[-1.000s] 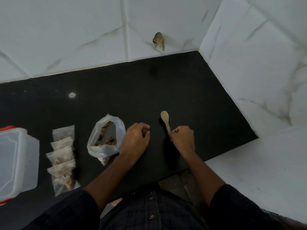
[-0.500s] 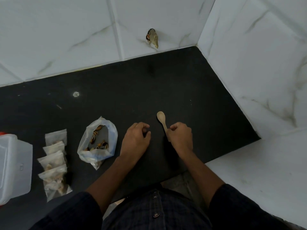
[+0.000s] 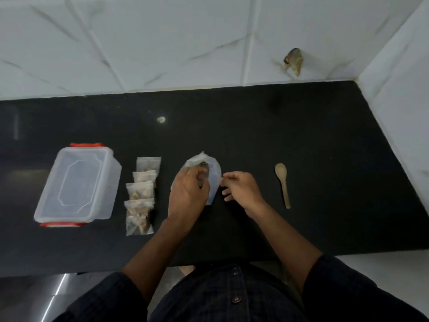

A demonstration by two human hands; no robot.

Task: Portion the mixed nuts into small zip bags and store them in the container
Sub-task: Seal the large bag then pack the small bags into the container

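Observation:
A clear plastic bag of mixed nuts (image 3: 212, 168) lies on the black counter (image 3: 301, 135). My left hand (image 3: 188, 194) grips its left side and covers most of the nuts. My right hand (image 3: 241, 189) pinches the bag's right edge. To the left, several small filled zip bags (image 3: 141, 194) lie in an overlapping column. Further left stands a clear lidded container (image 3: 79, 184) with red clips. A wooden spoon (image 3: 283, 182) rests alone on the counter to the right of my right hand.
White marble-look tiled walls rise behind the counter and on its right side. A small brownish thing (image 3: 293, 60) sticks to the back wall. The counter's front edge runs just before my body, with a metallic surface (image 3: 46, 296) at the lower left.
My right hand let go of the spoon, which now lies on the counter. Both hands moved left onto the nut bag. The view swung left, showing the whole container.

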